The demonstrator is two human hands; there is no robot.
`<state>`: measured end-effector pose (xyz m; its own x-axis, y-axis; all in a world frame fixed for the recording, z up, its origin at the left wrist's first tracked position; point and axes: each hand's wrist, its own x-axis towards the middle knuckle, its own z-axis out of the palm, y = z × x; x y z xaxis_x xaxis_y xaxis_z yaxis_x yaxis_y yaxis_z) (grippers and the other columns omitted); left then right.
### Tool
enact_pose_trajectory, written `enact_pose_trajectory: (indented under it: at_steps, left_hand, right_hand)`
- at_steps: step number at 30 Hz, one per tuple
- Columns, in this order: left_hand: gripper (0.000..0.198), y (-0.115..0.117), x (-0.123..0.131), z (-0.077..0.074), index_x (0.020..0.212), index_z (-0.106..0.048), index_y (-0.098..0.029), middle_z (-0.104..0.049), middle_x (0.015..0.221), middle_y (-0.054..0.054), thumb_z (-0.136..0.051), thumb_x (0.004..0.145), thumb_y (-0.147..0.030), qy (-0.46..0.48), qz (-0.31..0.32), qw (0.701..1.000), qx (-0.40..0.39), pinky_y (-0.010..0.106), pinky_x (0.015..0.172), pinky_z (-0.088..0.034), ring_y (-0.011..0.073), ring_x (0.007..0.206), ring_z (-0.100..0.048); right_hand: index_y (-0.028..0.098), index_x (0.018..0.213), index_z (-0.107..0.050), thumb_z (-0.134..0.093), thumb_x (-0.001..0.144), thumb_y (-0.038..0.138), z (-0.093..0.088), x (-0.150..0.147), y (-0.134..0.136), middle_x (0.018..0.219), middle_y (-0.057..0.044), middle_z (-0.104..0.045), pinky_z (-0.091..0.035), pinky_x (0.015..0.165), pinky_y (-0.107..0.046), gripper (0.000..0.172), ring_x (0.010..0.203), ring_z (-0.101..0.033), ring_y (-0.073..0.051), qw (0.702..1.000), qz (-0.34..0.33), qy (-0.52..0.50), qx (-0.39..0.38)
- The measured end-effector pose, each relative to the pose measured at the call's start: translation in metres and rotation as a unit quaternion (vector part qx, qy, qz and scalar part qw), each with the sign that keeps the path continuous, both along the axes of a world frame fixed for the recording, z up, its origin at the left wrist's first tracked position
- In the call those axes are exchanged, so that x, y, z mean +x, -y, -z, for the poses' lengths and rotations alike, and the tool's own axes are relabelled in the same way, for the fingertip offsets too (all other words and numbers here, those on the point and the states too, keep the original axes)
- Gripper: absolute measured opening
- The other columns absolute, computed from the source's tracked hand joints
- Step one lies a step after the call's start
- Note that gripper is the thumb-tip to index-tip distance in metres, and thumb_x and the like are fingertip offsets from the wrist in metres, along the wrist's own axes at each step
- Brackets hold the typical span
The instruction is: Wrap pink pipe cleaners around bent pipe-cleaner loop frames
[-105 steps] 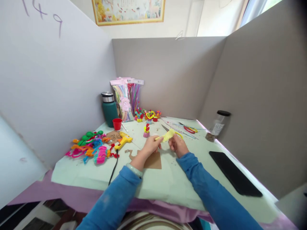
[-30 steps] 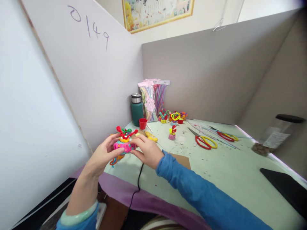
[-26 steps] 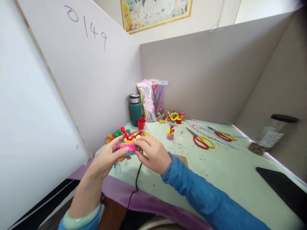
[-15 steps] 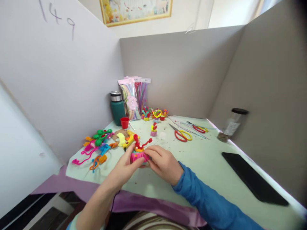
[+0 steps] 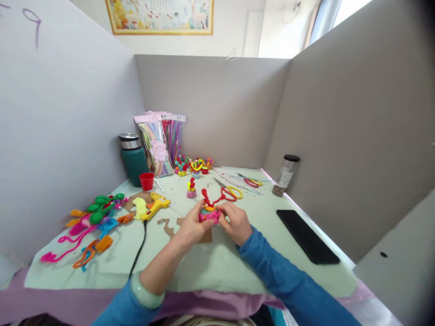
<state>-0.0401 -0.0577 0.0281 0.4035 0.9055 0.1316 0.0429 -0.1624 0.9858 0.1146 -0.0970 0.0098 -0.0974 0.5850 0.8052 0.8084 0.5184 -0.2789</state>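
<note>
A small pipe-cleaner figure (image 5: 209,209), pink at the base with orange and red curls on top, is held just above the table's middle. My left hand (image 5: 191,225) grips its left side with closed fingers. From the right, my right hand (image 5: 235,222) pinches the other side. Both arms wear blue sleeves, and a pale green bangle sits on the left wrist. A brown cardboard cut-out (image 5: 172,225) lies under the hands on the pale green table cover (image 5: 220,267).
A yellow glue gun (image 5: 154,203) with a black cord, loose pipe-cleaner shapes (image 5: 95,217), a green flask (image 5: 132,158), a red cup (image 5: 147,181), pipe-cleaner packs (image 5: 163,140), small finished figures (image 5: 192,165), scissors (image 5: 229,191), a jar (image 5: 284,174) and a black phone (image 5: 307,235) lie around. Grey partitions enclose the table.
Earlier both hands held a yellow piece; they have since picked up the pink figure at the left pile and carried it to the table's middle. The view has swung right.
</note>
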Motion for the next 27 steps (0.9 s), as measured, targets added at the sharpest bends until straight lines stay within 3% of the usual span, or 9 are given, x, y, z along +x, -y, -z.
enact_pose_trajectory:
  at_steps: [7, 14, 16, 19, 20, 22, 24, 27]
  left_hand:
    - [0.081, -0.001, 0.015, -0.014, 0.134, -0.033, -0.016, -0.048, 0.128, 0.012, -0.069, 0.062, -0.018, 0.072, 0.089, 0.992, -0.057, 0.038, 0.084, -0.047, 0.0257, 0.104, -0.053]
    - [0.074, 0.008, -0.005, -0.006, 0.134, -0.035, -0.017, -0.045, 0.132, 0.008, -0.066, 0.067, -0.023, 0.06, 0.068, 0.996, 0.017, 0.035, 0.094, -0.04, 0.0252, 0.114, -0.047]
    - [0.071, 0.015, -0.016, -0.005, 0.133, -0.036, -0.018, -0.044, 0.133, 0.007, -0.065, 0.069, -0.024, 0.052, 0.065, 0.995, 0.046, 0.034, 0.097, -0.037, 0.0253, 0.118, -0.043]
    - [0.072, 0.024, -0.036, -0.006, 0.136, -0.031, -0.021, -0.044, 0.133, 0.006, -0.064, 0.071, -0.025, 0.034, 0.091, 0.994, 0.046, 0.034, 0.097, -0.036, 0.0256, 0.116, -0.045]
    - [0.074, 0.026, -0.042, -0.006, 0.137, -0.028, -0.022, -0.044, 0.133, 0.006, -0.063, 0.072, -0.025, 0.036, 0.103, 0.993, 0.038, 0.035, 0.096, -0.038, 0.0254, 0.115, -0.046]
    - [0.076, 0.027, -0.051, -0.004, 0.138, -0.024, -0.024, -0.044, 0.133, 0.006, -0.063, 0.073, -0.026, 0.051, 0.111, 0.992, 0.028, 0.034, 0.094, -0.039, 0.0246, 0.113, -0.048]
    - [0.071, 0.025, -0.055, -0.002, 0.135, -0.029, -0.021, -0.05, 0.127, 0.008, -0.063, 0.073, -0.029, 0.055, 0.108, 0.992, 0.019, 0.035, 0.091, -0.04, 0.0248, 0.11, -0.05]
    - [0.056, 0.015, -0.053, -0.007, 0.123, -0.045, -0.016, -0.058, 0.115, 0.01, -0.064, 0.072, -0.032, 0.028, 0.123, 0.992, 0.031, 0.037, 0.087, -0.043, 0.0268, 0.103, -0.054]
  right_hand:
    - [0.016, 0.09, -0.06, -0.045, 0.078, 0.013, 0.008, 0.009, -0.006, 0.079, -0.005, -0.06, -0.047, 0.062, -0.025, 0.019, 0.068, -0.057, -0.015, 0.993, 0.036, -0.114, -0.013]
    - [0.016, 0.081, -0.061, -0.048, 0.075, 0.018, 0.005, -0.006, -0.006, 0.066, -0.001, -0.061, -0.046, 0.056, -0.023, 0.014, 0.057, -0.054, -0.013, 0.966, 0.021, -0.256, -0.044]
    - [0.016, 0.076, -0.06, -0.048, 0.075, 0.023, 0.002, -0.002, -0.01, 0.058, 0.002, -0.057, -0.046, 0.051, -0.023, 0.014, 0.05, -0.052, -0.011, 0.926, 0.013, -0.374, -0.051]
    - [0.016, 0.075, -0.057, -0.049, 0.075, 0.031, -0.004, 0.013, -0.015, 0.05, 0.005, -0.05, -0.049, 0.046, -0.025, 0.017, 0.04, -0.048, -0.009, 0.82, -0.005, -0.57, -0.057]
    - [0.015, 0.077, -0.057, -0.052, 0.074, 0.033, -0.006, 0.017, -0.014, 0.05, 0.005, -0.05, -0.05, 0.047, -0.027, 0.019, 0.039, -0.048, -0.009, 0.803, -0.024, -0.59, -0.076]
    - [0.015, 0.082, -0.059, -0.055, 0.075, 0.038, -0.009, 0.02, -0.007, 0.056, 0.002, -0.056, -0.052, 0.052, -0.029, 0.024, 0.045, -0.053, -0.011, 0.815, -0.078, -0.56, -0.129]
    - [0.016, 0.094, -0.059, -0.056, 0.077, 0.041, -0.012, 0.014, 0.002, 0.079, -0.005, -0.064, -0.054, 0.062, -0.03, 0.03, 0.065, -0.061, -0.015, 0.847, -0.142, -0.485, -0.167]
    - [0.021, 0.116, -0.051, -0.064, 0.073, 0.035, -0.019, -0.003, 0.011, 0.115, -0.008, -0.057, -0.051, 0.078, -0.032, 0.047, 0.098, -0.057, -0.02, 0.893, -0.212, -0.342, -0.204]
